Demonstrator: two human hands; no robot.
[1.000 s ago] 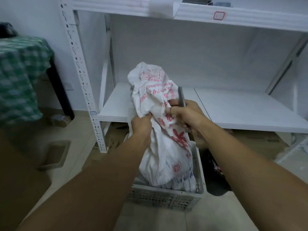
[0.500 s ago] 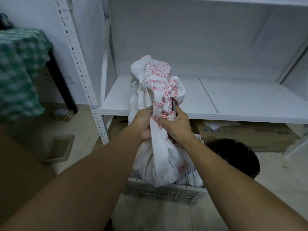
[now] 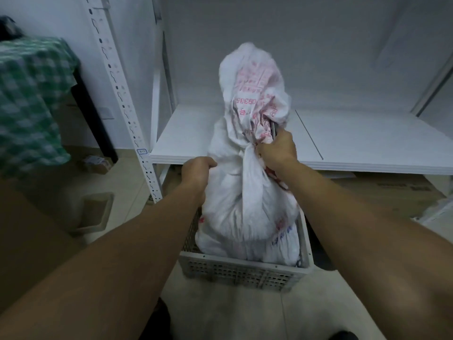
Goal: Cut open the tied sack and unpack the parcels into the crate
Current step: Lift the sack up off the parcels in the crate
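**Item 1: sack** (image 3: 247,192). White woven, red print. It stands upright inside the crate with its neck cinched and the loose top bunched above the tie. Standing it here is probably so that whatever drops out once it is cut lands where it belongs. The parcels are hidden inside; none can be seen.

**Item 2: crate** (image 3: 245,273). Grey, perforated walls. It sits on the floor just in front of the shelf (image 3: 367,143), and the sack fills most of it.

**Item 3: your left hand** (image 3: 198,173). The fingers are curled into the fabric at the sack's left shoulder, below the tie. This looks like a bracing grip, keeping the sack upright and the neck taut against the blade.

**Item 4: your right hand** (image 3: 277,149). It is closed round the cutter (image 3: 273,128) and pressed against the right side of the tied neck. The dark blade points upward beside the bunched top. Whether the edge has entered the tie cannot be told.

**Item 5: status.** The sack is not yet open, and unpacking has not begun.

**Item 6: caution.** The blade points away from your left hand, so keep that hand below the tie.
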